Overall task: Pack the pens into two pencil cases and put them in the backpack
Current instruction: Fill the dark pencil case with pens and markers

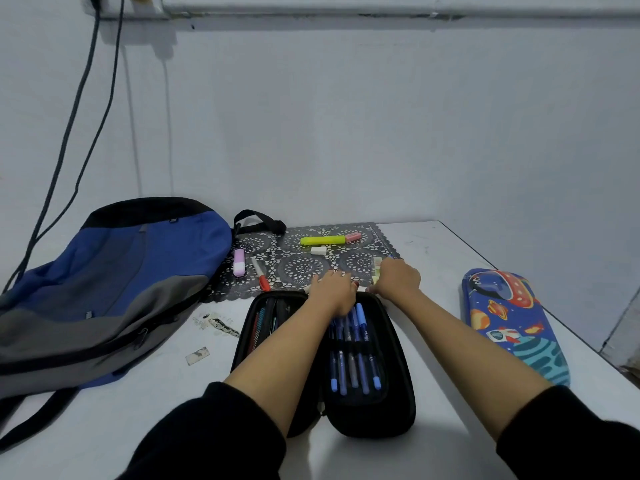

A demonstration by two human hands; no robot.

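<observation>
The white table (433,258) runs to a pale wall; its near edge is cut off by the frame; a blue and grey backpack (114,282) lies slumped on the left side, its lower straps running out of view; a black lace mat (301,268) lies at the back, its left corner tucked under the backpack; an open black pencil case (370,417) lies in the middle in front of the mat, the left half largely covered by the left forearm; a shut space-print pencil case (512,323) lies well apart on the right, near the table's edge.

Both arms stretch straight forward in black sleeves pushed up; the left hand (334,292) is palm down over the far rim of the black case, fingers reaching onto the mat; the right hand (398,277) is just beside it, knuckles up, fingers bent down over a pale yellowish item (376,268) that is mostly hidden; whether either hand's fingers grip anything cannot be told.

Blue pens (356,358) sit in a row under elastic bands in the case's right half; on the mat lie a yellow highlighter (322,240), a red marker (260,273), a lilac highlighter (239,262), a white eraser (318,250) and a pink eraser (353,237) touching the yellow highlighter's end.
</observation>
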